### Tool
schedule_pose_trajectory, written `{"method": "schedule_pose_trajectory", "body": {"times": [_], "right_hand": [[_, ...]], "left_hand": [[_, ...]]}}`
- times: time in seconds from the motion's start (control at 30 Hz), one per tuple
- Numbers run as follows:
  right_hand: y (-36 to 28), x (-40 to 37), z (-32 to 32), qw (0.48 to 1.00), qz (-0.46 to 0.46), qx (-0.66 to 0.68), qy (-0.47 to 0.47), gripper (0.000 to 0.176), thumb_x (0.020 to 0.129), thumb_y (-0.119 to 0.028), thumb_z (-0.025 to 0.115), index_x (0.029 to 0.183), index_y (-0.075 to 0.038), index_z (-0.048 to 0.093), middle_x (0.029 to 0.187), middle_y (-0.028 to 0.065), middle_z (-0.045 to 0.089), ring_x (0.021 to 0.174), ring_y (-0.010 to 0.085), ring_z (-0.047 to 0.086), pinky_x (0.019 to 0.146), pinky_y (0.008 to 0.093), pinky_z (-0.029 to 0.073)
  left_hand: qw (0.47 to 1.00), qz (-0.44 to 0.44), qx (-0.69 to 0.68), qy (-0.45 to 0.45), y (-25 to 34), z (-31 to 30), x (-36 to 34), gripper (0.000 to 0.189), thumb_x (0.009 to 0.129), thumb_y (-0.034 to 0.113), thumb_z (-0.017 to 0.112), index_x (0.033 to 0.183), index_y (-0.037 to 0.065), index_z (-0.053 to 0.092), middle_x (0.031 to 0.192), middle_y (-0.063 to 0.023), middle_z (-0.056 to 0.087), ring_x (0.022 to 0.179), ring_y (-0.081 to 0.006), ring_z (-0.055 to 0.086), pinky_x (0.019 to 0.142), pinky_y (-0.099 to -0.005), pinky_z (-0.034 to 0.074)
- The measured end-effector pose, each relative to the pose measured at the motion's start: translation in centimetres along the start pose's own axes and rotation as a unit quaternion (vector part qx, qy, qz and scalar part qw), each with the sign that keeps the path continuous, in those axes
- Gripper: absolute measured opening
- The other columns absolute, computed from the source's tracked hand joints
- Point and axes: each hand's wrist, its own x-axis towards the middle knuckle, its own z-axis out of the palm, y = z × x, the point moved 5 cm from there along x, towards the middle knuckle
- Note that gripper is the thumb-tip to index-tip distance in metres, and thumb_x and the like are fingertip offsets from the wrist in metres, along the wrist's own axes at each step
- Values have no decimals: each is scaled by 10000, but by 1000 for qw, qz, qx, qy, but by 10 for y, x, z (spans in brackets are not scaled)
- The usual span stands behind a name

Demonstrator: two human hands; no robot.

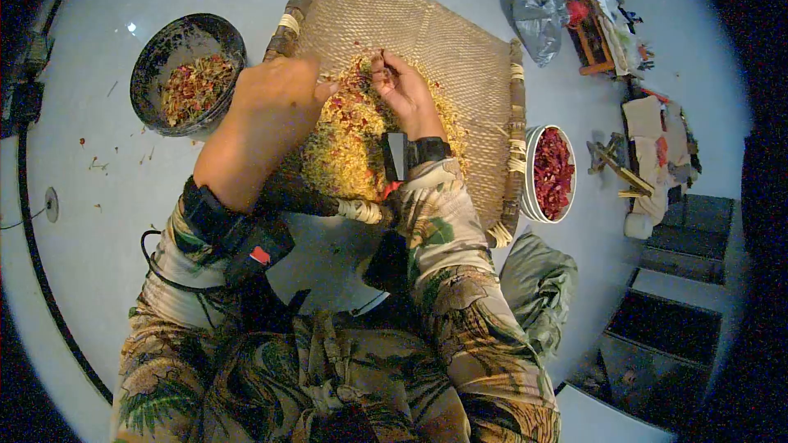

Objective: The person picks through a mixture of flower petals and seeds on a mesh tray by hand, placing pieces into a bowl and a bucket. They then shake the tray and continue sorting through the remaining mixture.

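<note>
A heap of yellow and red plant bits, like loose petals [349, 143], lies on a woven tray [394, 12] with a wooden frame. Above the heap's left side, my left hand [283, 90] is turned back upward, closed, its thumb pointing right. Its fingertips and anything in them are hidden. My right hand [404, 94] is over the heap's upper part, palm partly up and fingers curled together. A small dark bit shows at its fingertips, too small to name.
Left of the tray stands a black basin [148, 74] with mixed plant bits. At right is a white bucket [531, 205] of dark red petals [553, 171]. Farther right are a grey plastic bag [538, 12], a wooden frame [595, 68] and dark steps [669, 320]. Scraps litter the floor.
</note>
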Motion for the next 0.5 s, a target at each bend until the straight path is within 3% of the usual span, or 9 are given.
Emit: {"method": "schedule_pose_trajectory", "body": {"times": [0.1,0.2,0.4,0.5], "right_hand": [[7,-10,2,995,7,86,49,85,840,-42,524,864,39,521,801,126,567,760,242,581,697,326,539],[10,-14,12,992,23,121,17,97,824,-10,504,883,66,513,875,179,579,849,319,584,811,415,522],[15,-13,18,994,10,100,33,124,821,-10,489,894,87,519,926,209,580,939,352,562,850,450,497],[10,-9,30,997,-1,74,14,208,876,-91,445,958,91,502,924,206,568,950,356,551,878,465,476]], "left_hand": [[998,-39,8,-47,2,2,3,261,813,276,551,878,24,543,751,-190,602,696,-369,591,602,-462,465],[998,-20,25,-45,3,5,0,255,811,279,545,848,27,548,739,-190,600,687,-371,592,602,-467,464],[999,16,19,-24,6,2,-4,259,817,281,533,806,23,557,677,-176,575,632,-368,578,557,-459,459],[995,70,23,70,12,-9,-8,241,736,280,627,649,61,575,630,-116,575,584,-286,583,516,-393,454]]}}
